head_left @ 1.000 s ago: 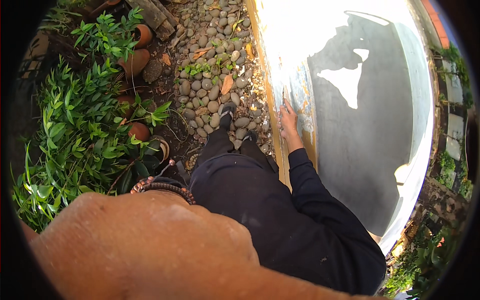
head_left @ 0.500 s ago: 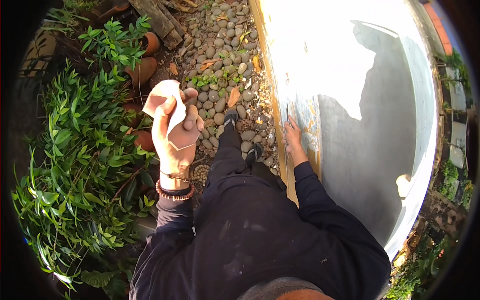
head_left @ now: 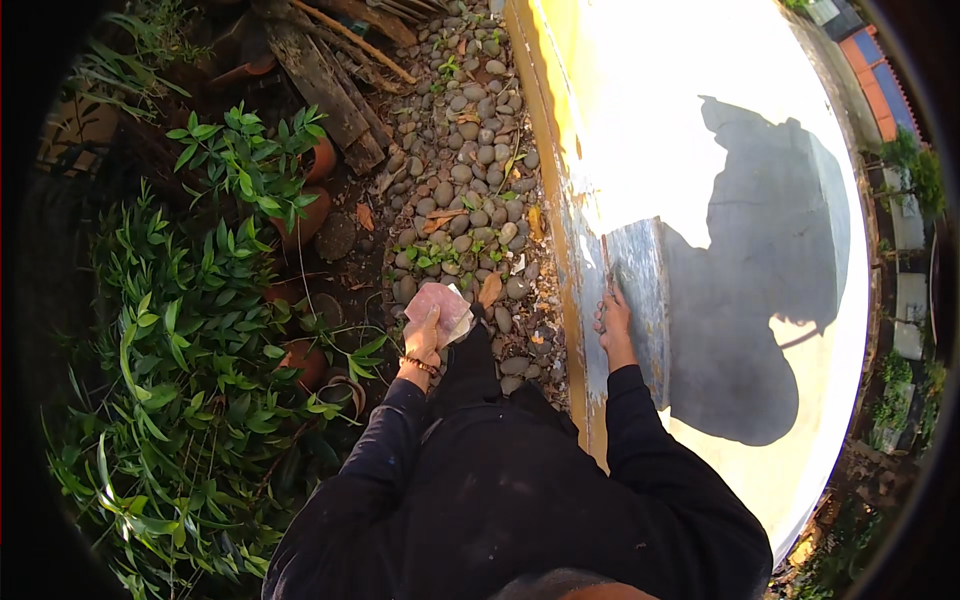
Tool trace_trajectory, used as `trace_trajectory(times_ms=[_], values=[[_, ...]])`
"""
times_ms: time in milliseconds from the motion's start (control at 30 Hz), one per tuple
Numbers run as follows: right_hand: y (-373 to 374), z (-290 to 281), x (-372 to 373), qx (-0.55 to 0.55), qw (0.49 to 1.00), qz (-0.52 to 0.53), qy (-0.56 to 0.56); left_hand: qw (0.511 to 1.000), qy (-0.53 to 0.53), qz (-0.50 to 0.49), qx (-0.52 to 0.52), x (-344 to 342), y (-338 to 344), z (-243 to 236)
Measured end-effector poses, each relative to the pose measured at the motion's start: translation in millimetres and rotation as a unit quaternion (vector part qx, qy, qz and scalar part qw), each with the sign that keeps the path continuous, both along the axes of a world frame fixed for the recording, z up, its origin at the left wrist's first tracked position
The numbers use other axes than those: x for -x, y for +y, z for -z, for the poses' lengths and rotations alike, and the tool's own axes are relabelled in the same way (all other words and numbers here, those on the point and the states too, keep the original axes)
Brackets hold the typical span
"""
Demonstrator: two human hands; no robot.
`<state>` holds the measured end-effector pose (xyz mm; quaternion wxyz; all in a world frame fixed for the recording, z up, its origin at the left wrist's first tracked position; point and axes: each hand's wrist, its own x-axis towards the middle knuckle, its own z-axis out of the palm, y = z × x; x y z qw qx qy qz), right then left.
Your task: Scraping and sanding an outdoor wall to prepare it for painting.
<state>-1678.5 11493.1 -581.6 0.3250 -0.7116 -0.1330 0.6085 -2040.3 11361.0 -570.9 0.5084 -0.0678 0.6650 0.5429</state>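
Observation:
My left hand [head_left: 428,338] is closed on pinkish folded sandpaper [head_left: 437,308], thumb on top and a pale backing showing at the right edge. It hangs over the stones in front of my legs. My right hand [head_left: 613,318] is wrapped round a thin scraper [head_left: 606,252], seen almost edge-on; its handle is mostly hidden in the fingers. The tool lies close to the peeling, blue-grey and yellowish paint on the low wall [head_left: 637,290]. Whether its blade touches the paint I cannot tell.
Leafy green plants [head_left: 190,350] and clay pots [head_left: 305,215] crowd the left side. Weathered boards [head_left: 325,95] lie at the far left. Round stones [head_left: 462,175] with dry leaves cover the ground. The wall's wide white top is brightly sunlit, with a dark shadow [head_left: 765,230] across it.
My left hand has lowered and moved right with the sandpaper, now seen flatter. My right hand has shifted slightly right along the wall with the scraper. The view and the shadow have shifted.

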Motion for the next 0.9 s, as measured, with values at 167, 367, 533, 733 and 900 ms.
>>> trace_trajectory(times_ms=[167,367,533,733,900], values=[[53.6,12.6,3.1,0.013,0.996,0.073,-0.045,0.998,0.016,-0.038,-0.036,62.1,34.0,-23.7],[69.8,16.3,13.7,0.042,0.990,0.133,-0.022,0.992,0.003,-0.105,-0.074,131.6,74.3,-51.4],[68.0,16.1,29.9,0.031,0.992,0.125,-0.004,0.992,0.001,-0.102,-0.077,171.0,121.0,-60.9],[99.8,25.3,63.4,0.076,0.993,0.087,-0.034,0.996,-0.001,-0.052,-0.072,191.6,264.4,-60.5],[175.5,25.4,101.3,0.153,0.986,-0.004,-0.061,0.997,-0.025,-0.009,-0.073,198.7,422.0,-73.4]])
